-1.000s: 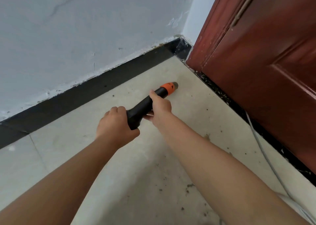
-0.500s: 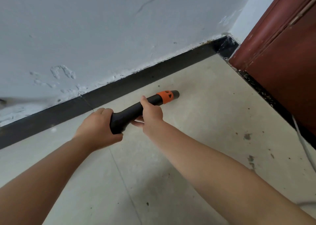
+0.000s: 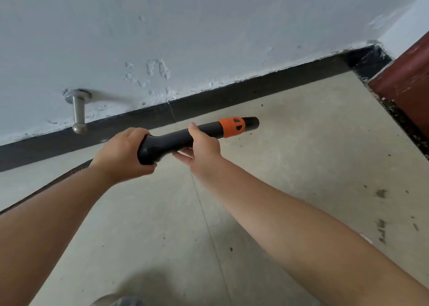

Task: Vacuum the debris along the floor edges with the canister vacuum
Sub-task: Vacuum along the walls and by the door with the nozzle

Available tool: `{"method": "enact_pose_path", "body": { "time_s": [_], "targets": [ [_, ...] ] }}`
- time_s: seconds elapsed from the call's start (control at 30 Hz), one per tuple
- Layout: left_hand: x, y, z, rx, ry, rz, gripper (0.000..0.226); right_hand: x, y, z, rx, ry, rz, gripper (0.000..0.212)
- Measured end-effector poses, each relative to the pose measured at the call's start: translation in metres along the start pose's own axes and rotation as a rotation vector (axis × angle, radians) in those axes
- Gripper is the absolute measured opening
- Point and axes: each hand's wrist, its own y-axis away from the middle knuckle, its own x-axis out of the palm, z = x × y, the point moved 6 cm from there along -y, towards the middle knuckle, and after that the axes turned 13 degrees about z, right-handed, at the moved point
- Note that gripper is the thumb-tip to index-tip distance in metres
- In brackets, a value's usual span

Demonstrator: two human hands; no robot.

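A person is gripping a black vacuum wand point(image 3: 176, 140) with both bare hands above a pale tiled floor point(image 3: 290, 166). The left hand point(image 3: 123, 152) is curling its fingers round the thick rear end of the wand, while the right hand point(image 3: 204, 147) is clasping the slimmer shaft further forward, thumb lying on top and fingers wrapping underneath. The wand is lying nearly level, its orange collar point(image 3: 232, 127) and open black tip point(image 3: 251, 122) pointing toward 2 o'clock, just short of the black skirting board point(image 3: 232, 96) running along the foot of a scuffed white wall point(image 3: 209, 27). A ribbed hose point(image 3: 58, 180) is trailing from behind the left wrist toward 8 o'clock. A metal door stop point(image 3: 78, 110) is jutting out of the wall at 10 o'clock from the hands. A reddish-brown door point(image 3: 408, 82) is standing at 2 o'clock, with gritty debris point(image 3: 404, 122) lying along its dark threshold. Dark specks and smudges point(image 3: 380, 212) are dotting the tiles at 4 o'clock.
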Motion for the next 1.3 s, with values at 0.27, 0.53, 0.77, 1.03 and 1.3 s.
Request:
{"method": "enact_pose_path", "body": {
  "time_s": [0.27, 0.53, 0.77, 1.03, 1.3],
  "targets": [
    [-0.002, 0.023, 0.055, -0.115, 0.016, -0.021, 0.046, 0.036, -0.007, -0.048, 0.081, 0.038, 0.039, 0.049],
    [-0.011, 0.043, 0.091, -0.185, 0.007, -0.010, 0.047, 0.067, -0.008, -0.073, 0.176, 0.075, 0.107, 0.050],
    [0.000, 0.028, 0.078, -0.136, -0.029, 0.063, 0.043, 0.046, -0.011, -0.068, 0.121, 0.013, 0.064, 0.048],
    [0.015, 0.011, 0.041, -0.094, -0.136, 0.172, 0.033, 0.008, -0.007, -0.047, 0.054, -0.034, 0.003, 0.046],
    [0.023, -0.008, -0.004, -0.057, -0.203, 0.220, 0.037, -0.021, -0.006, -0.013, -0.027, -0.031, -0.053, 0.045]
  ]
}}
